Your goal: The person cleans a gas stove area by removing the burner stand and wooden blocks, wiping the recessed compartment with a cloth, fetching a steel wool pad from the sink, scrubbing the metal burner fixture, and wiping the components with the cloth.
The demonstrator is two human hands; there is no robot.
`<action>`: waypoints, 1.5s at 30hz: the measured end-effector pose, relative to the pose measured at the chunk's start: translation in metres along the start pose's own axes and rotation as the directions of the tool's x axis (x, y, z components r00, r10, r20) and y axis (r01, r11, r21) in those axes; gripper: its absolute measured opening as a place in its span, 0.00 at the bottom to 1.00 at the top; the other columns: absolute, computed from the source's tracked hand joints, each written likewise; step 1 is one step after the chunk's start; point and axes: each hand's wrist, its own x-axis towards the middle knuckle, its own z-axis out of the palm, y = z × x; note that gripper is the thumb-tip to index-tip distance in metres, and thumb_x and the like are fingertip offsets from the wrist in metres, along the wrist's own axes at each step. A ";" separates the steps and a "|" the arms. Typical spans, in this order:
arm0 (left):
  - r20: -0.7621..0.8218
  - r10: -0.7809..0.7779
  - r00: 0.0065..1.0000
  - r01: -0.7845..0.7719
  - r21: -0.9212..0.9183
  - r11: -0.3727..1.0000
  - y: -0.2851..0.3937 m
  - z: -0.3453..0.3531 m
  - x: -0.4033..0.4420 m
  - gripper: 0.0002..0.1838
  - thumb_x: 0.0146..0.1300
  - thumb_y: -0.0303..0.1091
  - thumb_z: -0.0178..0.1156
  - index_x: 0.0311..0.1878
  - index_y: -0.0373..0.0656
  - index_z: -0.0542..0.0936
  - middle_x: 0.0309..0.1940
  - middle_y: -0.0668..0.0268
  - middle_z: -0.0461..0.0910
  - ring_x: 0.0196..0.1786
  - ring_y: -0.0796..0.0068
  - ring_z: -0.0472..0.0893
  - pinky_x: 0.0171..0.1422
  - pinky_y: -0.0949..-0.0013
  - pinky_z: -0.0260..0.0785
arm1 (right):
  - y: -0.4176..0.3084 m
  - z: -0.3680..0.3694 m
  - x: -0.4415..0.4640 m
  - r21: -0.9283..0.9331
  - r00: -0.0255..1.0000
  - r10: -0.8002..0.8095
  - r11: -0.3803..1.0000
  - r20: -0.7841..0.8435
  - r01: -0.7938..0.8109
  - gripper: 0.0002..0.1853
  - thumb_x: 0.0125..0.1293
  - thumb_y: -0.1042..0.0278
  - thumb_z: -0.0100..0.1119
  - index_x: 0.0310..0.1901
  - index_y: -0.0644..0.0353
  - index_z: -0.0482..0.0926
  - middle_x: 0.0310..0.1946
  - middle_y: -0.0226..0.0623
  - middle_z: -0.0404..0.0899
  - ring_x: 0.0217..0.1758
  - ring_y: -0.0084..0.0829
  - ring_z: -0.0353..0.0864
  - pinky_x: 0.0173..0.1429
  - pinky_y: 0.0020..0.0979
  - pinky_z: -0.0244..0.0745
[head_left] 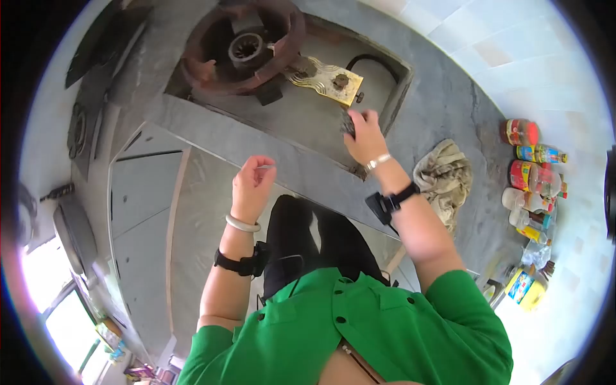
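My right hand (367, 138) is closed round a dark grey scouring pad (348, 123), over the sunken tray (321, 131) in the counter. Just beyond it lies a brass-coloured plate (330, 82) with a small knob, joined to a rusty round burner (246, 49). Near the counter's front edge, my left hand (253, 179) hangs with its fingers curled and thumb near them; whether anything small is between them cannot be made out. A black hose curves at the tray's back right corner.
A crumpled, stained cloth (444, 179) lies on the grey counter (436, 96) right of my right arm. Jars and bottles (527, 174) line the tiled wall at the right. Grey cabinet doors (144, 212) are below left, with a window (74, 327) at the lower left.
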 end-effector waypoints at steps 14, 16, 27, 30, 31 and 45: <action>0.021 0.610 0.792 -0.543 0.480 0.689 0.029 0.001 0.213 0.21 0.48 0.26 0.69 0.48 0.40 0.76 0.43 0.59 0.74 0.46 0.58 0.73 0.53 0.59 0.64 | 0.062 0.050 0.100 -0.060 0.986 0.011 0.998 -0.167 -0.021 0.22 0.43 0.85 0.56 0.42 0.54 0.80 0.48 0.40 0.74 0.48 0.46 0.73 0.53 0.39 0.72; 0.072 0.625 0.777 -0.572 0.494 0.655 0.027 0.000 0.217 0.22 0.48 0.26 0.69 0.48 0.37 0.76 0.41 0.59 0.74 0.44 0.58 0.73 0.52 0.60 0.64 | 0.064 0.042 0.136 -0.094 0.990 -0.065 0.994 -0.121 0.054 0.22 0.42 0.87 0.55 0.41 0.56 0.80 0.46 0.38 0.75 0.46 0.45 0.73 0.51 0.38 0.72; 0.105 0.533 0.839 -0.512 0.483 0.710 0.025 -0.002 0.217 0.18 0.51 0.22 0.66 0.47 0.34 0.77 0.43 0.56 0.73 0.45 0.60 0.73 0.49 0.65 0.68 | 0.075 0.034 0.206 0.073 0.841 -0.474 0.878 0.261 0.472 0.24 0.34 0.91 0.53 0.37 0.57 0.78 0.47 0.37 0.76 0.47 0.43 0.72 0.48 0.36 0.72; 0.083 0.529 0.845 -0.503 0.459 0.732 0.023 -0.003 0.218 0.19 0.50 0.23 0.67 0.47 0.36 0.78 0.41 0.57 0.73 0.43 0.60 0.73 0.48 0.64 0.66 | 0.088 0.017 0.213 0.150 0.756 -0.505 0.859 0.416 0.490 0.23 0.34 0.90 0.53 0.36 0.58 0.77 0.47 0.38 0.76 0.47 0.44 0.71 0.49 0.36 0.72; 0.070 0.540 0.839 -0.509 0.455 0.731 0.024 -0.002 0.220 0.19 0.48 0.25 0.68 0.46 0.37 0.78 0.40 0.59 0.73 0.41 0.61 0.72 0.46 0.64 0.66 | 0.099 0.006 0.211 0.154 0.733 -0.505 0.856 0.457 0.494 0.23 0.34 0.90 0.53 0.36 0.58 0.77 0.47 0.38 0.76 0.47 0.45 0.71 0.49 0.36 0.72; -0.011 0.578 0.816 -0.512 0.451 0.731 0.022 0.001 0.222 0.21 0.41 0.23 0.69 0.44 0.39 0.80 0.36 0.62 0.73 0.36 0.64 0.72 0.41 0.66 0.65 | 0.055 0.059 0.264 0.196 0.602 -0.611 0.767 0.514 0.611 0.23 0.39 0.87 0.54 0.41 0.56 0.79 0.49 0.38 0.76 0.49 0.44 0.72 0.52 0.37 0.73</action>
